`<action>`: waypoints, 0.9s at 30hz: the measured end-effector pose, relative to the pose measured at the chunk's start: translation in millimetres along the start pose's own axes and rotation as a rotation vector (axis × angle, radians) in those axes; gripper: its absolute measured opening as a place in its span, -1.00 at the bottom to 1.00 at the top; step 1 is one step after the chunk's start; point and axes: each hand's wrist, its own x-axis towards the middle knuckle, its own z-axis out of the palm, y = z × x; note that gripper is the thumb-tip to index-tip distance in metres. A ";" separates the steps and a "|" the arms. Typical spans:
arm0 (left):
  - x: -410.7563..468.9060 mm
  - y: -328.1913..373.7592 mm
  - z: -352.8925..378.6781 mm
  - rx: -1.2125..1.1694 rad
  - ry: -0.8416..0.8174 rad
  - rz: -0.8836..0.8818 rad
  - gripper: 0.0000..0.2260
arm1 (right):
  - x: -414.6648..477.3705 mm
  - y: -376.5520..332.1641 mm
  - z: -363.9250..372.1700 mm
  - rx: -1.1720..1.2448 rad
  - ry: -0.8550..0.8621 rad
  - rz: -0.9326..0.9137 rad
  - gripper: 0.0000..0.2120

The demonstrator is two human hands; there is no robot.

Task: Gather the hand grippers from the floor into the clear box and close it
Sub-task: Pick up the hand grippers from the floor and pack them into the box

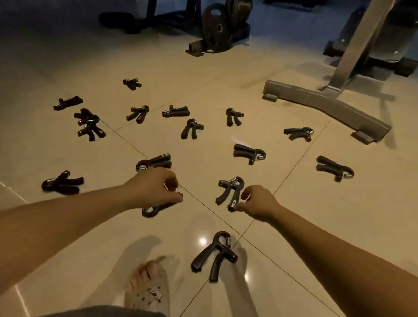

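Note:
Several black hand grippers lie scattered over the shiny tiled floor (336, 222). My left hand (156, 187) is curled over one hand gripper (154, 210) low at the centre, fingers pinching its handle. My right hand (257, 202) pinches the handle end of another hand gripper (227, 191) just right of centre. A third hand gripper (216, 254) lies near my foot. Others are spread further out, such as one at the left (62, 184) and one at the right (334, 169). The clear box is not in view.
A grey metal bench base (325, 106) with a slanted post crosses the floor at the right. A weight plate on a stand (216, 33) and dark gym machines stand at the back. My foot in a light sandal (146, 284) is at the bottom centre.

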 end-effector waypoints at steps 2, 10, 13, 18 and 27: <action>21.6 -17.8 34.6 -0.062 -0.012 0.002 -0.53 | 27.1 4.1 14.7 0.020 0.021 0.040 -0.63; 68.1 -32.0 184.6 -0.115 -0.182 -0.025 -0.25 | 125.9 26.3 60.0 0.091 0.075 0.154 -0.51; 71.3 -28.5 220.9 -0.011 -0.197 -0.003 -0.26 | 159.1 32.9 77.4 0.132 0.094 0.215 -0.29; 75.1 -21.6 256.5 0.074 -0.171 0.042 -0.22 | 193.3 38.1 98.4 0.173 0.157 0.330 -0.12; 103.3 -35.0 259.3 0.025 -0.025 0.026 -0.45 | 212.1 44.2 114.2 -0.075 0.163 0.366 -0.19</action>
